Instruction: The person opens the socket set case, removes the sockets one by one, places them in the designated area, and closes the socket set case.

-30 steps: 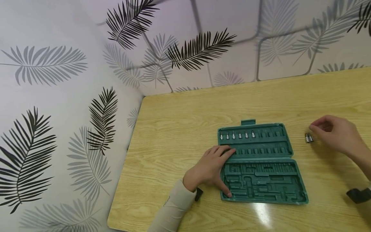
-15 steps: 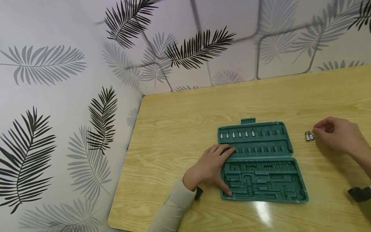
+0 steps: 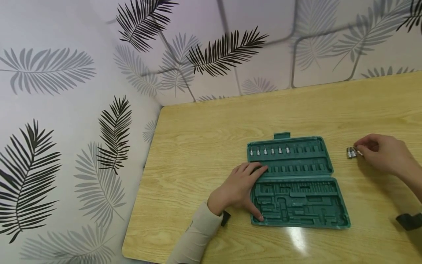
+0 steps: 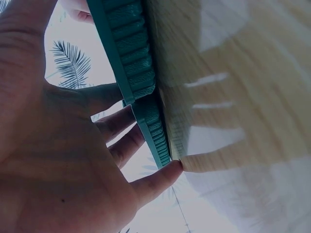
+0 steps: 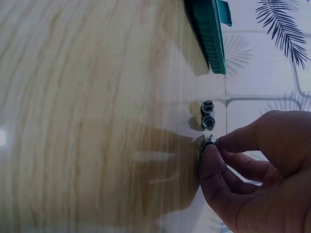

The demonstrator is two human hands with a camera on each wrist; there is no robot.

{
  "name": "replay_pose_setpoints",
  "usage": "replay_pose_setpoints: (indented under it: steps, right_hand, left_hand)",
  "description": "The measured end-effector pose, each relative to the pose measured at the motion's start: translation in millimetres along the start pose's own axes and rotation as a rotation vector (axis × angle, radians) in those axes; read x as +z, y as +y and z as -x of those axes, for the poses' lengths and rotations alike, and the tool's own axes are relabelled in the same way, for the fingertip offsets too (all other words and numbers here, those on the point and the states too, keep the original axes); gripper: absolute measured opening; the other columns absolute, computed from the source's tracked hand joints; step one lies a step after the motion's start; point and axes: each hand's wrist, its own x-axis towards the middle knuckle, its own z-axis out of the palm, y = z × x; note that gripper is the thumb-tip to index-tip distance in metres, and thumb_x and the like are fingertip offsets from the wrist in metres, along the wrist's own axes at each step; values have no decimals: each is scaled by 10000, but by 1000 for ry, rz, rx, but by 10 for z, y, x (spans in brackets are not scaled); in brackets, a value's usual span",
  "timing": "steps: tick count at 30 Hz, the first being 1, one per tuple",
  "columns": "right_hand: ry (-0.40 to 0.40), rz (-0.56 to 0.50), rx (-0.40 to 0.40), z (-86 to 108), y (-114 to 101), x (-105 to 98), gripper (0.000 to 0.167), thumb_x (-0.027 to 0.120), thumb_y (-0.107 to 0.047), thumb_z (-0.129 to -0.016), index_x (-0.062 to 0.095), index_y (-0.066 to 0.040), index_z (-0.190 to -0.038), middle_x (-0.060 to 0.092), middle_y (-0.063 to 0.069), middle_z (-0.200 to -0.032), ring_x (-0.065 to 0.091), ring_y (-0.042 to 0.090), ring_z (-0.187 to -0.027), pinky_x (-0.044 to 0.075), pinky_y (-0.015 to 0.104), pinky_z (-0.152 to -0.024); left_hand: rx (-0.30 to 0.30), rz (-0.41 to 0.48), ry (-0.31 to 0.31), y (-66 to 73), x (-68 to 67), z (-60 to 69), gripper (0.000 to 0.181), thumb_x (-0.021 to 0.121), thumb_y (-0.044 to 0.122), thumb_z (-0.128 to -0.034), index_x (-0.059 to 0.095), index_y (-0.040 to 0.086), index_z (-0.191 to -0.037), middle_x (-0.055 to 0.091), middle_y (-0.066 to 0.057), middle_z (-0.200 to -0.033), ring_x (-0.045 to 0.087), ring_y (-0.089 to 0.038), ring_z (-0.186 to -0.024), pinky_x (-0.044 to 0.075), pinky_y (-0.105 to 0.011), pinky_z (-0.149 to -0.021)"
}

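Fingers (image 5: 214,170), right: pinching metal bit (image 5: 210,141) | left fingers (image 3: 259,173): spread, touching case (image 3: 298,222)

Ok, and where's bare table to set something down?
Bare table lies left of the left hand, and between the green case and the patterned wall. Crowded: right of the case, two metal pieces lie by the right hand, which pinches a third; the left hand overlaps the case's left edge.

We see two pale walls, left wall (image 3: 72,126) and far wall (image 3: 275,18), printed with black and grey fronds; grey bands cross the far one. Below, we note a yellowish wood-grain worktop (image 3: 188,146), glare (image 3: 296,236) on its glossy near side.
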Motion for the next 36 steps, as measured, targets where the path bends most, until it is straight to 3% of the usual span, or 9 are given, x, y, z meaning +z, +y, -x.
replay_pose_setpoints:
  steps: [19, 28, 36]
  right_hand:
    - [3, -20, -9, 40, 5, 1, 316, 538, -146, -1118, 658, 140, -1179, 702, 381, -1022, 686, 486, -869, 471, 325, -569]
    - [71, -32, -45, 49, -97, 8, 301, 575, -157, -1105, 675, 115, -1187, 688, 367, -1026, 687, 495, -864, 457, 301, -574]
    - [81, -71, -142, -2, -370, 63, 243, 631, -167, -1088, 740, 45, -1134, 731, 212, -930, 624, 120, -724, 444, 265, -553]
  left_hand:
    - [-3, -13, 2, 10, -11, 6, 1464, 973, 753, -632, 200, 249, -1769, 270, -7, -1797, 287, -247, -1655, 290, -478, -1361]
    - [-6, -11, -7, 13, -20, 14, 1465, 969, 754, -637, 192, 249, -1771, 262, -10, -1802, 280, -248, -1658, 292, -486, -1359]
    - [-3, -16, -2, -2, 2, -1, 1471, 970, 755, -634, 189, 247, -1772, 256, -7, -1803, 271, -248, -1660, 292, -486, -1357]
